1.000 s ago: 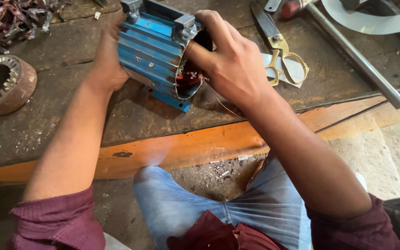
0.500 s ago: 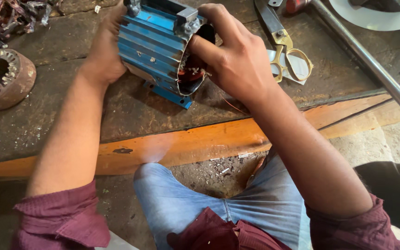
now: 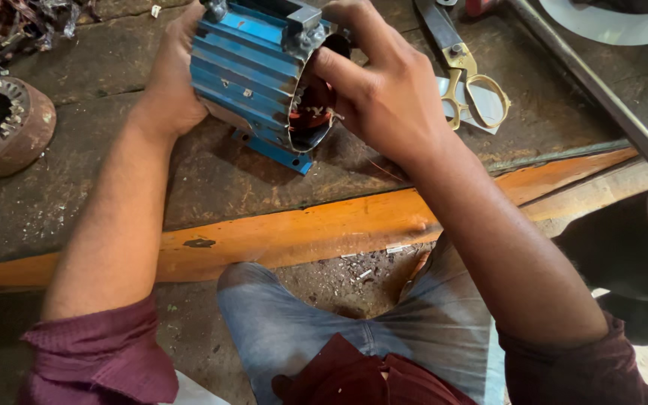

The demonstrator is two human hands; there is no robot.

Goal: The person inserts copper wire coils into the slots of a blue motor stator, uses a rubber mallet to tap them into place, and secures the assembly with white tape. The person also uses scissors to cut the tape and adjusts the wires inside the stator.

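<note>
Shifted a little since a second ago: blue finned motor housing (image 3: pixel 253 71) now sits higher and more to the left in view, right hand (image 3: pixel 391 90) pushed further over its open end. Left hand (image 3: pixel 170 82) pressed flat against the far side of the housing, fingers wrapped round the fins, steadying it on the counter (image 3: pixel 114 195). Right hand curled at the mouth, fingertips inside among the copper windings (image 3: pixel 313 112); cannot tell whether pinching a wire or only pressing. Judged as mid-work on the windings inside the stator. Next move likely calls for a firm brace from the left and careful fingertip work on thin wire. Brass-handled scissors (image 3: pixel 466 82) lying just beside, bare stator core (image 3: pixel 1 124) well apart at left, steel rod (image 3: pixel 601 90) at right.
</note>
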